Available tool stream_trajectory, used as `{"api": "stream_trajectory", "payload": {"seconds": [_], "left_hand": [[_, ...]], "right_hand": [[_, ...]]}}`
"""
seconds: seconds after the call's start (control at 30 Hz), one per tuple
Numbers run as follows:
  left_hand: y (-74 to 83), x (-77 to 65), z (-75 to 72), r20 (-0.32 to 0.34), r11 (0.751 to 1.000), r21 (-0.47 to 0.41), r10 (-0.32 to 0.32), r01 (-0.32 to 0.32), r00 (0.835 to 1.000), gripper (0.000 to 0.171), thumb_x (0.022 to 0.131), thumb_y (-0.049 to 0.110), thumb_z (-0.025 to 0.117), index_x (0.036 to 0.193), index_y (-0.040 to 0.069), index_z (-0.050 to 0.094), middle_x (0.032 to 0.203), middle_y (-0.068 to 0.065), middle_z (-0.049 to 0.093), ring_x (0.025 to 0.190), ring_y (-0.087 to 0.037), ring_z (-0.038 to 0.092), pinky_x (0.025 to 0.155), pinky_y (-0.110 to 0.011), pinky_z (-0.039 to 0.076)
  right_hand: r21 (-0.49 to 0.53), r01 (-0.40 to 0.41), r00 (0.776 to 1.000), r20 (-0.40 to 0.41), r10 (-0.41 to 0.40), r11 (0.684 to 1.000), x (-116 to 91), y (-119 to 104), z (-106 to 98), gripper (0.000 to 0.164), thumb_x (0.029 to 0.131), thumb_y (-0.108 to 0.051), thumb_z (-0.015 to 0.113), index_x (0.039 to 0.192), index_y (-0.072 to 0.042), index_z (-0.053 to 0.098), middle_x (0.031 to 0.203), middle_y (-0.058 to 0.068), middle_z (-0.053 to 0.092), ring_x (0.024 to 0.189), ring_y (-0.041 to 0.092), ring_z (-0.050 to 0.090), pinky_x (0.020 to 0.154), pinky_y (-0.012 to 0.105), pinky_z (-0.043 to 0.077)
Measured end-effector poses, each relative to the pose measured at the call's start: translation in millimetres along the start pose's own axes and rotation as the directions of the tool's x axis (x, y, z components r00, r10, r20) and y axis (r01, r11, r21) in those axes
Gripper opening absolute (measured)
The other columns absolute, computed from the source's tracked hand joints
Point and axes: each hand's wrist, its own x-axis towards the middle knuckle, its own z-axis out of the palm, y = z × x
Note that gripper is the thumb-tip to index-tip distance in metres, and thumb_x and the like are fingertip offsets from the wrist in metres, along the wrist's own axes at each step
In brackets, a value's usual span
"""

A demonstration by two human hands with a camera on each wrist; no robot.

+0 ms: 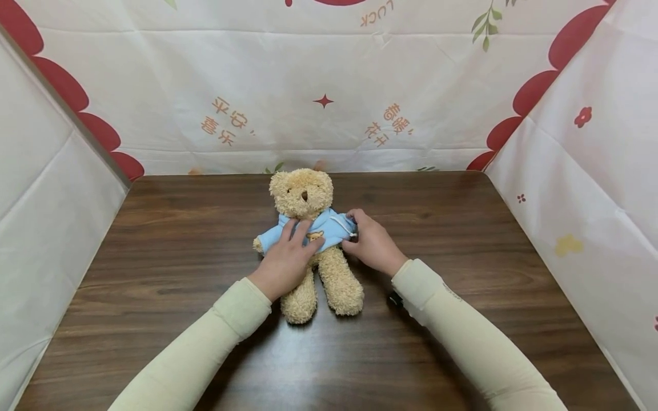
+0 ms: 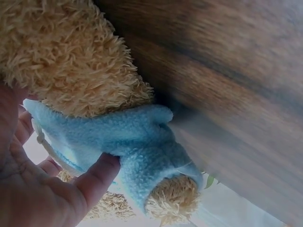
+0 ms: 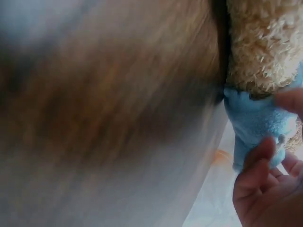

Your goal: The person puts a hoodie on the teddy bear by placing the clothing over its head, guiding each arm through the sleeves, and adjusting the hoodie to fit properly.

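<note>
A tan plush teddy bear lies on its back, head toward the far edge, in a light blue hoodie with a white drawstring. Across the hoodie's front rests my left hand, its fingers spread on the chest. The left wrist view shows a fingertip pressing the blue cloth beside the bear's arm. On the other side, my right hand pinches the sleeve between thumb and fingers. That sleeve's end is hidden behind the fingers; in the right wrist view the fingers curl at the blue cloth.
Beneath the bear is a dark brown wood-grain table. A white printed cloth with red scallops and orange characters hangs behind it, and similar white cloth runs along both sides. Pale sleeves cover both forearms.
</note>
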Motion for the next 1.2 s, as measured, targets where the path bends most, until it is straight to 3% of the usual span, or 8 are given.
{"api": "stream_trajectory", "payload": {"seconds": [0.13,0.27,0.37,0.57,0.7,0.93,1.1,1.2], "left_hand": [[-0.4,0.0,1.3,-0.013,1.000,0.009,0.006,-0.006,1.000,0.060,0.081,0.002,0.073,0.138,0.014,0.059,0.149,-0.023,0.034,0.133,-0.049,0.034,0.067,-0.038,0.057],[-0.4,-0.1,2.8,-0.025,1.000,0.006,0.014,-0.014,1.000,0.060,0.081,0.001,0.073,0.138,0.014,0.060,0.149,-0.023,0.034,0.133,-0.048,0.035,0.066,-0.036,0.057],[-0.3,-0.7,3.5,-0.039,1.000,0.004,0.020,-0.020,0.999,0.058,0.081,0.001,0.073,0.137,0.014,0.061,0.148,-0.022,0.035,0.132,-0.047,0.036,0.066,-0.037,0.057],[1.8,0.1,1.4,-0.028,1.000,-0.024,0.015,-0.016,0.999,0.057,0.084,0.000,0.070,0.138,0.014,0.060,0.149,-0.022,0.034,0.133,-0.046,0.034,0.069,-0.037,0.056],[2.8,0.3,0.0,-0.015,0.999,-0.040,0.007,-0.008,1.000,0.058,0.084,0.000,0.070,0.139,0.014,0.059,0.149,-0.022,0.033,0.134,-0.047,0.032,0.068,-0.037,0.056],[0.6,-0.4,0.5,-0.024,1.000,-0.023,0.001,-0.001,1.000,0.056,0.084,0.000,0.071,0.137,0.015,0.061,0.149,-0.023,0.035,0.133,-0.048,0.034,0.074,-0.041,0.057],[0.2,-1.0,-0.2,-0.026,1.000,-0.025,0.000,0.000,1.000,0.057,0.083,-0.001,0.070,0.137,0.014,0.060,0.149,-0.023,0.035,0.133,-0.049,0.034,0.071,-0.040,0.058],[0.3,-1.2,-0.3,-0.028,1.000,-0.027,-0.009,0.008,1.000,0.057,0.083,-0.002,0.069,0.137,0.014,0.060,0.149,-0.023,0.034,0.133,-0.048,0.034,0.072,-0.040,0.057]], "right_hand": [[0.007,0.001,1.000,-0.014,-0.001,1.000,-1,-3,4,0.071,0.091,-0.016,0.070,0.147,0.001,0.031,0.121,0.016,0.059,0.092,0.021,0.061,0.075,0.038,0.051],[-0.064,-0.023,0.997,-0.076,0.018,0.998,-1,-9,7,0.063,0.092,-0.013,0.067,0.144,0.000,0.033,0.072,0.008,0.060,0.051,0.017,0.051,0.048,0.032,0.042],[-0.124,-0.036,0.992,-0.124,0.021,0.992,0,-13,9,0.055,0.092,-0.013,0.068,0.137,-0.003,0.038,0.054,0.003,0.050,0.040,0.015,0.043,0.040,0.030,0.034],[-0.202,-0.058,0.982,-0.190,0.019,0.978,1,-19,12,0.035,0.094,-0.013,0.066,0.123,-0.007,0.048,0.052,0.001,0.048,0.039,0.016,0.041,0.039,0.031,0.030],[-0.185,-0.045,0.991,-0.128,0.021,0.982,0,-19,6,0.037,0.094,-0.015,0.065,0.126,-0.007,0.050,0.055,0.002,0.052,0.040,0.015,0.044,0.039,0.031,0.033],[-0.128,-0.008,0.994,-0.114,-0.006,0.992,-9,-8,-16,0.047,0.089,-0.022,0.075,0.126,-0.003,0.053,0.102,0.009,0.058,0.075,0.020,0.055,0.065,0.036,0.047],[-0.206,0.084,0.985,-0.130,-0.112,0.975,-19,-7,-14,0.016,0.090,-0.018,0.074,0.089,-0.009,0.061,0.085,0.004,0.056,0.066,0.018,0.051,0.060,0.035,0.045],[-0.282,0.153,0.981,-0.073,-0.180,0.947,-20,-9,-4,0.013,0.092,-0.017,0.072,0.084,-0.013,0.063,0.078,-0.001,0.057,0.063,0.013,0.050,0.059,0.032,0.045]]}}
